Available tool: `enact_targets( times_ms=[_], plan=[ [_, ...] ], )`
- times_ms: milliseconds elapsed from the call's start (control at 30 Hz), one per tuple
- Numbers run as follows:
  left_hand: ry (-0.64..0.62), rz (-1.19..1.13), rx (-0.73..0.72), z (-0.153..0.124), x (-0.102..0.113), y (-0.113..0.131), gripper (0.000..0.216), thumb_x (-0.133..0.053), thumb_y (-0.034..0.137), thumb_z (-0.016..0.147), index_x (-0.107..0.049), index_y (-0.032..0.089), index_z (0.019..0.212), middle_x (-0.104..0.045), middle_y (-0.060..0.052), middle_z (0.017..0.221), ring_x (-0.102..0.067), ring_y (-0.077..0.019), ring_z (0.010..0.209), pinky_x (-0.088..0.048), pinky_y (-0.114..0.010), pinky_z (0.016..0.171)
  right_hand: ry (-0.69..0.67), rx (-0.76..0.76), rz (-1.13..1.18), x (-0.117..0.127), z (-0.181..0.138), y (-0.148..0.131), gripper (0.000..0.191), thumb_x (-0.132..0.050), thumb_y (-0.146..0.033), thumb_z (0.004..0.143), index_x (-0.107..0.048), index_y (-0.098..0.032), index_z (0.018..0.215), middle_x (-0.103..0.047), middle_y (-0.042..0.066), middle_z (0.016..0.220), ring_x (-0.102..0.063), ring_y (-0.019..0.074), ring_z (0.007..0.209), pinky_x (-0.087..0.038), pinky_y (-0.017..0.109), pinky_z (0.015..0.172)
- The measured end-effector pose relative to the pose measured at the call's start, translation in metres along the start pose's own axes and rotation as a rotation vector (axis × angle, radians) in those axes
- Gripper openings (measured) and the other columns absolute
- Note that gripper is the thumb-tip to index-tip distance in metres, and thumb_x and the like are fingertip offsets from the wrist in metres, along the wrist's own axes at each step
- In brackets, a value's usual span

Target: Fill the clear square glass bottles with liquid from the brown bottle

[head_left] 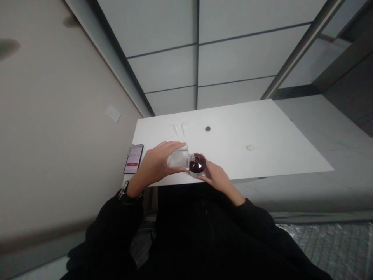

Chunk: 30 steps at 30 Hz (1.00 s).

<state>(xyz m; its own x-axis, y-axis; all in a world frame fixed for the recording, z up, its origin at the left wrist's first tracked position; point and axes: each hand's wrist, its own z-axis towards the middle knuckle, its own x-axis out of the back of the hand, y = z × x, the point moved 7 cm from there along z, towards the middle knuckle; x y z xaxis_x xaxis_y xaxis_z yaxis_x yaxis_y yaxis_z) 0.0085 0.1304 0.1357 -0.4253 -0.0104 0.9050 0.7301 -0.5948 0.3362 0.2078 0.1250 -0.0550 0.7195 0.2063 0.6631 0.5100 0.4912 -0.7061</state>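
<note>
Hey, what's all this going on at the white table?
A person is handling two bottles. The left hand holds a clear bottle on its side, its neck at the top of a dark red bottle, which the right hand grips near the table's front edge. Whether anything is flowing is too small to tell. Beyond them lies a small dark disc; a lit phone lies at the left end.

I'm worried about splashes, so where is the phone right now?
In the head view, the phone lies face up at the left end of the white table, beside the wall and just left of the left hand.
</note>
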Motion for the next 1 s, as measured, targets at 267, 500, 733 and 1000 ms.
enact_targets(
  times_ms=[267, 500, 733, 1000],
  plan=[
    [-0.015, 0.042, -0.032, 0.0016, -0.0006, 0.0000, 0.070, -0.082, 0.061, 0.087, -0.062, 0.025, 0.145, -0.073, -0.011, 0.140, -0.071, -0.0309, 0.128, -0.060, -0.044, 0.106, -0.006, 0.005, -0.007, -0.0033, -0.0020, 0.0035, 0.094, -0.069, -0.054, 0.099, -0.018, -0.027, 0.173, -0.062, 0.018, 0.156, -0.065, 0.0400, 0.138, -0.056, 0.059, 0.111],
    [-0.028, 0.035, -0.030, 0.0045, 0.0014, 0.0023, 0.070, -0.082, 0.061, 0.087, -0.063, 0.026, 0.145, -0.074, -0.011, 0.140, -0.071, -0.0316, 0.128, -0.060, -0.046, 0.106, -0.014, 0.018, -0.011, -0.0023, -0.0006, 0.0028, 0.096, -0.070, -0.052, 0.098, -0.017, -0.028, 0.173, -0.058, 0.018, 0.160, -0.062, 0.0398, 0.142, -0.054, 0.060, 0.113],
    [-0.037, 0.053, -0.042, 0.0059, 0.0010, 0.0034, 0.070, -0.081, 0.063, 0.087, -0.064, 0.025, 0.144, -0.075, -0.011, 0.137, -0.072, -0.0318, 0.126, -0.062, -0.044, 0.102, -0.013, 0.029, 0.003, -0.0016, -0.0001, 0.0009, 0.099, -0.070, -0.050, 0.099, -0.011, -0.030, 0.174, -0.061, 0.017, 0.157, -0.064, 0.0389, 0.140, -0.056, 0.058, 0.112],
    [-0.100, 0.106, -0.021, 0.0081, -0.0007, 0.0036, 0.068, -0.078, 0.062, 0.090, -0.063, 0.024, 0.144, -0.074, -0.010, 0.139, -0.071, -0.0300, 0.127, -0.062, -0.041, 0.101, 0.005, 0.047, -0.007, -0.0017, 0.0001, 0.0000, 0.099, -0.070, -0.053, 0.099, -0.011, -0.028, 0.174, -0.064, 0.018, 0.154, -0.067, 0.0390, 0.136, -0.058, 0.057, 0.109]
  ],
)
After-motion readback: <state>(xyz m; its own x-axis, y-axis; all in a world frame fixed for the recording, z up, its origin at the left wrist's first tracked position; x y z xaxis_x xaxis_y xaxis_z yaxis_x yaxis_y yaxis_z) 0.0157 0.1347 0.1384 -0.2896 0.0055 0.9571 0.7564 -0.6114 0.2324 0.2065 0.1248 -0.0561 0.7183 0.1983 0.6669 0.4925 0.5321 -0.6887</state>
